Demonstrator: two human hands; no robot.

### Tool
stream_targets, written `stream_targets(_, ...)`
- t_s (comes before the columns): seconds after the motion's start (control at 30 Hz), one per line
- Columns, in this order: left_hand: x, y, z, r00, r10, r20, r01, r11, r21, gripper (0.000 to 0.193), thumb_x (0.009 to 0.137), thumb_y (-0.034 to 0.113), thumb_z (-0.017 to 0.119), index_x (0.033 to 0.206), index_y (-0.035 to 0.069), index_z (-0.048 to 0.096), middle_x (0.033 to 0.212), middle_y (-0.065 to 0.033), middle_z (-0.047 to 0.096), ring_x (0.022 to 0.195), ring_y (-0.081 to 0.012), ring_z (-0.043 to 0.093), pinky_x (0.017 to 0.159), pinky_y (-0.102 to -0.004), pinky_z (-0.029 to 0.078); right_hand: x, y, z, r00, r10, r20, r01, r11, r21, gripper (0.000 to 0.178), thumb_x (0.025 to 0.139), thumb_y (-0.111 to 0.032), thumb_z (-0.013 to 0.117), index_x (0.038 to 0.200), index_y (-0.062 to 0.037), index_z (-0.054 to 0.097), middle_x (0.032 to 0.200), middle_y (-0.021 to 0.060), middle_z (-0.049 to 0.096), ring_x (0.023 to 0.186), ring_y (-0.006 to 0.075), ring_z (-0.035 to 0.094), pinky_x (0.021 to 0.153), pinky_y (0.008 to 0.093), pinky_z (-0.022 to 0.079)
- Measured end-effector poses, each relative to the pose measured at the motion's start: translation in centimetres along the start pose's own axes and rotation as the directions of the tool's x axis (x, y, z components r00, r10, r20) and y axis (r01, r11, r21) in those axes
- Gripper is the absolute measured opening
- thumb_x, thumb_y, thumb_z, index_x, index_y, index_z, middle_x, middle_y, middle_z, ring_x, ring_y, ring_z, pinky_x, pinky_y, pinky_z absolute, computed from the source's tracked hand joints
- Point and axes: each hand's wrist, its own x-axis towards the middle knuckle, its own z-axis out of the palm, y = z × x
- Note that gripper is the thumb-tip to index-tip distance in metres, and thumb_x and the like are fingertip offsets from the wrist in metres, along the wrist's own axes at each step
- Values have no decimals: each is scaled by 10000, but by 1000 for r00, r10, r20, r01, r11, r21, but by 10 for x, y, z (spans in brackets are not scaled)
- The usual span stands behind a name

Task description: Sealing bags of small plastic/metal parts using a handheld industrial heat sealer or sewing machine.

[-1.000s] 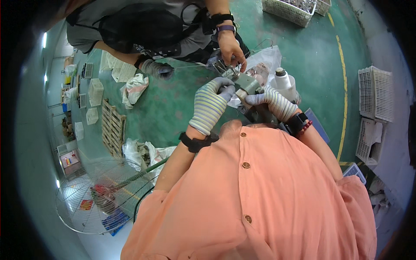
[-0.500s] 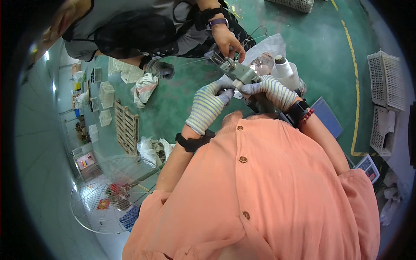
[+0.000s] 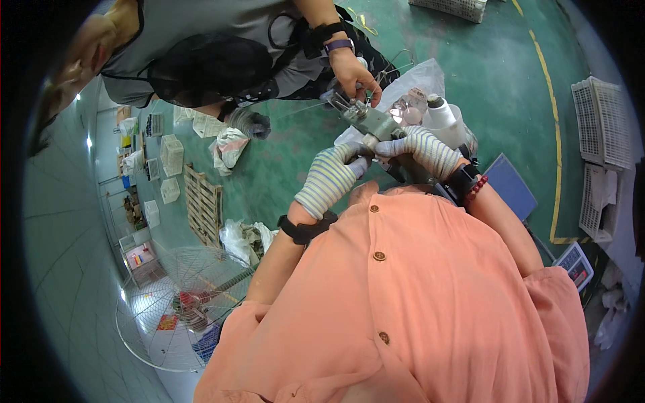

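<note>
Head view: our gloved left hand (image 3: 332,173) and right hand (image 3: 426,149) are meeting at a small, pale piece (image 3: 370,140) by a grey-green machine (image 3: 377,123); whether they're gripping, we're failing to tell.

Your small off-white piece (image 3: 370,140), partly hidden, sits right by your grey-green metal machine head (image 3: 378,123), slanting up-left

Fairly bright, even light fell on the shirt (image 3: 430,289) and floor (image 3: 470,60), with soft shadows. Small lights (image 3: 89,142) glared at left, where the wall (image 3: 60,255) looked dim. The yellow line (image 3: 557,134) bowed, and the corners went black.
</note>
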Motion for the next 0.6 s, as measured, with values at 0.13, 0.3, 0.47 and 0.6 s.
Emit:
stream_targets(0.13, -1, 6, -2, 1000, 10, 20, -9, 1000, -20, 274, 894, 172, 637, 1097, 24, 748, 805, -72, 710, 720, -128, 671, 685, -303, 535, -7, -5, 3, 999, -34, 20, 34, 999, 8, 303, 867, -297, 815, 1042, -73, 710, 891, -4, 653, 823, 109, 581, 760, 268, 470)
stream_targets(0.3, 3, -1, -3, 999, 37, 26, -37, 999, -15, 288, 898, 174, 641, 1136, 48, 744, 851, -100, 728, 748, -147, 703, 708, -313, 548, -9, -2, -7, 988, -127, 85, 127, 992, -2, 341, 849, -281, 829, 1088, -71, 706, 904, -1, 667, 830, 117, 608, 786, 278, 491)
stream_targets(0.47, 7, -5, -8, 997, 56, 59, -58, 998, 30, 305, 914, 207, 645, 1159, 49, 735, 962, -142, 754, 835, -227, 731, 773, -345, 561, -18, 1, -19, 945, -276, 174, 286, 958, -31, 457, 834, -248, 828, 1222, -54, 686, 1076, 4, 702, 1011, 121, 625, 928, 300, 490)
stream_targets(0.6, 5, -7, -9, 995, 94, 42, -95, 995, 29, 313, 920, 219, 644, 1159, 39, 733, 977, -154, 755, 873, -246, 730, 798, -354, 561, -23, 5, -25, 922, -350, 166, 348, 937, 42, 642, 778, -330, 853, 1305, -46, 624, 1151, 12, 672, 1050, 125, 599, 944, 296, 473)
